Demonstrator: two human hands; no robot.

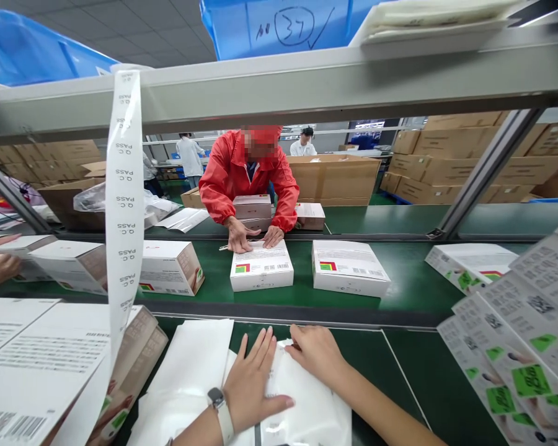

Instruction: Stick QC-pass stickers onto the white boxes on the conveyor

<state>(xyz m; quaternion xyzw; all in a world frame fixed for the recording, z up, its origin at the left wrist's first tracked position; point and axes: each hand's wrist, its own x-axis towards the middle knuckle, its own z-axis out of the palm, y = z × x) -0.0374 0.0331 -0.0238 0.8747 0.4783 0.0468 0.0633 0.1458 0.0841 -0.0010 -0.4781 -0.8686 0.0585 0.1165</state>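
A white plastic bag [316,412] lies on the green work surface right in front of me. My left hand [251,384], with a watch [219,406] on its wrist, rests flat on the bag's left part, fingers stretched and thumb out. At the bag's top edge, my right hand [318,353] is closed, thumb and curled fingers gripping the edge; the fingertips are partly hidden. To the left, beside and partly under my left forearm, are more flat white bags [186,365].
A strip of printed stickers [124,204] hangs from the shelf beam [279,83]. Stacked boxes [41,353] stand at left, printed cartons [516,347] at right. Beyond, the green conveyor [302,297] carries white boxes [348,266]. A co-worker in red [251,167] presses on one box; another person's hands [0,266] show far left.
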